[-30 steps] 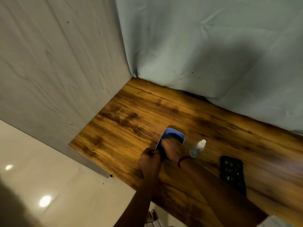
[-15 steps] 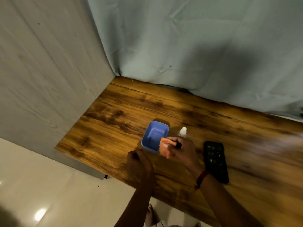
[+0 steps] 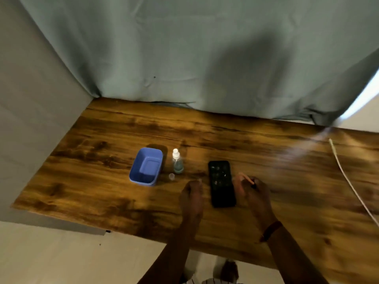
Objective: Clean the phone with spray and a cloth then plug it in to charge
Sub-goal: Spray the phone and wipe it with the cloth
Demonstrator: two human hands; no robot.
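Note:
A black phone [image 3: 222,183] lies flat on the wooden table [image 3: 287,171], screen up. My left hand [image 3: 191,194] rests just left of the phone with its fingers curled and nothing visible in it. Just right of the phone, my right hand [image 3: 253,192] is closed on a small orange cloth [image 3: 244,178], which sticks out toward the phone's right edge. A small clear spray bottle [image 3: 177,163] with a white nozzle stands left of the phone, its loose cap [image 3: 171,176] on the table beside it. A white charging cable [image 3: 348,182] runs along the table's right side.
An empty blue plastic bin [image 3: 146,166] sits left of the spray bottle. A grey-green curtain [image 3: 205,58] hangs behind the table and a pale wall panel [image 3: 30,119] closes off the left side. The table's front edge runs above a tiled floor [image 3: 51,259].
My right hand took the orange cloth out of the blue bin and carried it right, past the bottle, to the phone's right side. My left hand left the bin and moved beside the phone.

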